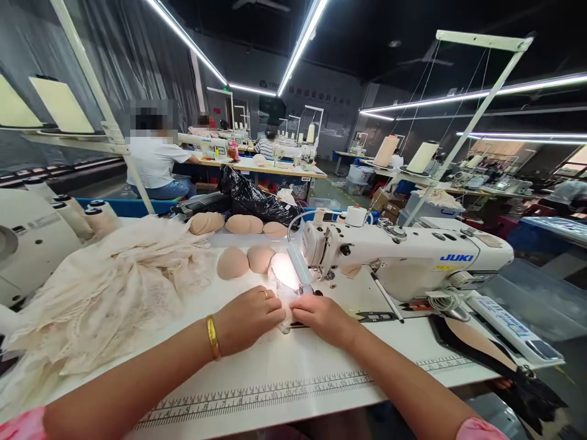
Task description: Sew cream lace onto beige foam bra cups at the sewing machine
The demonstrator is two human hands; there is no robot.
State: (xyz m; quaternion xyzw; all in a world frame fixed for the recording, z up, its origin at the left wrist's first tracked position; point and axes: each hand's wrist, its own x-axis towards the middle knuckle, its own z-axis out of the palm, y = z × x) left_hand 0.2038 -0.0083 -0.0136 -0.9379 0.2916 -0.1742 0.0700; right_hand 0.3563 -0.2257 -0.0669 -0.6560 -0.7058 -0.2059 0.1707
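Both hands, left (250,318) and right (323,318), lie palm-down with fingers nearly flat, pinning a brightly lit cup (285,273) beneath the machine (403,256) head, apparently to keep it flat and steady there.

fabric pile (105,293) left, sewing machine (403,256) right, cups (247,260) betw.

Garment sewing factory floor.
Rows of work tables with white industrial sewing machines; nearest is a JUKI machine (408,256). Thread cones (424,157) on overhead stands. Long strip lights (302,43) under a dark ceiling. Heap of cream lace fabric (105,293), stacked foam bra cups (238,225). Printed ruler (275,394) along table edge. Another seated worker (156,162) at a further table.
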